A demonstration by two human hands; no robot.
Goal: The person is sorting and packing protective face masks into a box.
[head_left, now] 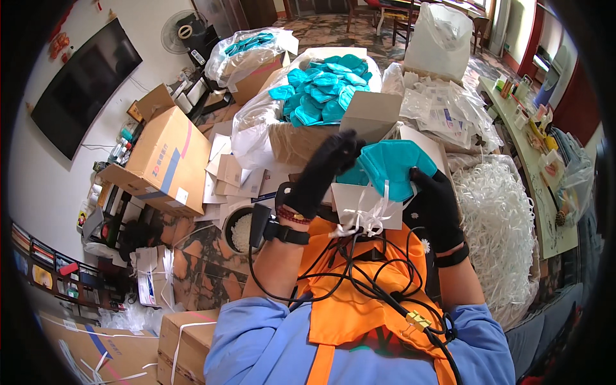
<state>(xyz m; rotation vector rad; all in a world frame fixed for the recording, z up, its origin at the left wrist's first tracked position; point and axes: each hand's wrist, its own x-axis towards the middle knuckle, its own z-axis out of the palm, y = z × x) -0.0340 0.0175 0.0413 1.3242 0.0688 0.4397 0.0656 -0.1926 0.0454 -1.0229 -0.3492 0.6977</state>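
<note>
A teal folded face mask (pixel 398 163) is gripped at its right edge by my right hand (pixel 437 208), in a black glove. White ear loops (pixel 369 218) hang below it, in front of the white box (pixel 348 196) at my lap. Another teal mask (pixel 353 174) shows behind the held one, by the box opening. My left hand (pixel 327 167), also black-gloved, is raised just left of the masks. Its fingers are curled together; whatever they may hold is hidden.
Beyond my hands stands a plastic-lined carton (pixel 295 138) heaped with teal masks. Flat clear bags (pixel 443 109) lie behind on the right, above a large bag of white elastic loops (pixel 497 224). An open brown carton (pixel 168 160) is at left. Black cables (pixel 359 276) cross my orange apron.
</note>
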